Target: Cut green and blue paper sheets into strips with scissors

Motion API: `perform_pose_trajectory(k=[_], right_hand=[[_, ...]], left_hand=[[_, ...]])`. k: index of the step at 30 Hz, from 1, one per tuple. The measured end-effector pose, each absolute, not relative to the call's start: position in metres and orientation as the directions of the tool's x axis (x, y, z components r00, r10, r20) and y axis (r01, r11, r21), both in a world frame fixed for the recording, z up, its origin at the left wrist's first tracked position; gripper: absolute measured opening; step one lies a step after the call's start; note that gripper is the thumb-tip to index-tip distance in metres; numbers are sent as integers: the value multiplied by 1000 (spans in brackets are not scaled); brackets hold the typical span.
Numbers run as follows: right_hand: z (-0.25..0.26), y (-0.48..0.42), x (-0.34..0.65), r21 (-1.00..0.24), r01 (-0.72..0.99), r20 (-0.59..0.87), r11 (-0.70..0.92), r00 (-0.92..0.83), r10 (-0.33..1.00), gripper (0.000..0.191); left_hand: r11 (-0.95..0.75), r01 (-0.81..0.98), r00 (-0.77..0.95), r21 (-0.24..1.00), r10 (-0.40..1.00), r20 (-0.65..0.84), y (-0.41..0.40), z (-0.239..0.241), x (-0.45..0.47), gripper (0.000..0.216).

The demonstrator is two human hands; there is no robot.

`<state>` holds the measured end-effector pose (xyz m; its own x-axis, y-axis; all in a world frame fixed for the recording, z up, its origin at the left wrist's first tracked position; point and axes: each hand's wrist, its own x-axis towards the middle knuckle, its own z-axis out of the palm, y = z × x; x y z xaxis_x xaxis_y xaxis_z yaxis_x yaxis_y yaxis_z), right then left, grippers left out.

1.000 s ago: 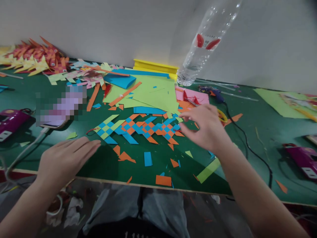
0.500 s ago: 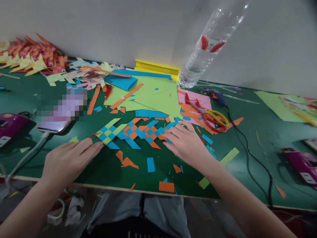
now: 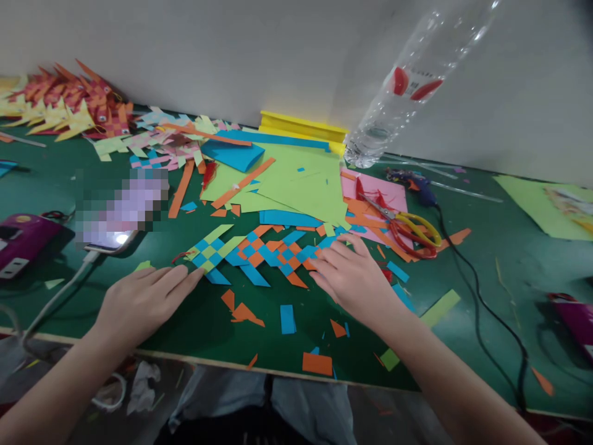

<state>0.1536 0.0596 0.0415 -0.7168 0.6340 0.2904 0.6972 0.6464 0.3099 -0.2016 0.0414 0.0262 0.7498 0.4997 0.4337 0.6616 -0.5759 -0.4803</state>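
Looking light and creasable, the woven paper (image 3: 253, 250) suits end holds; there left hand (image 3: 141, 303) and right hand (image 3: 351, 279) rest, pinch unclear.

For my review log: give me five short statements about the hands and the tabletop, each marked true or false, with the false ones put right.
1. The right hand is over the right end of the row of woven paper pieces. True.
2. The left hand is on the scissors. False: the left hand is by the row's left end; the scissors lie beyond and right of the right hand.
3. A cable is plugged into the phone. True.
4. The row's leftmost piece is pink and yellow. False: that leftmost piece is green and blue.
5. The clear bottle is at the back of the table. True.
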Motion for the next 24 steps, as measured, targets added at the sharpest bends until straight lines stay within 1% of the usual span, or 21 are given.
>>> perform_pose_trajectory(k=[5, 10, 13, 17, 19, 24], right_hand=[[42, 58, 152, 340, 693, 290, 636, -720, 630, 17], [45, 56, 150, 342, 713, 292, 613, -700, 652, 19], [45, 56, 151, 354, 717, 297, 600, -695, 655, 20], [45, 56, 152, 385, 704, 281, 596, -705, 651, 19], [46, 56, 151, 401, 693, 280, 600, -716, 640, 19], [44, 55, 148, 427, 681, 283, 595, -726, 627, 26]], left_hand=[[-574, 665, 747, -477, 500, 439, 41, 28, -203, 29], [-578, 656, 754, -486, 468, 461, 42, 34, -205, 22], [-596, 641, 767, -484, 461, 447, 41, 33, -206, 31], [-599, 641, 767, -480, 509, 390, 39, 28, -208, 46], [-602, 641, 767, -476, 517, 379, 39, 27, -208, 46], [-619, 613, 790, -491, 463, 403, 45, 31, -204, 42]])
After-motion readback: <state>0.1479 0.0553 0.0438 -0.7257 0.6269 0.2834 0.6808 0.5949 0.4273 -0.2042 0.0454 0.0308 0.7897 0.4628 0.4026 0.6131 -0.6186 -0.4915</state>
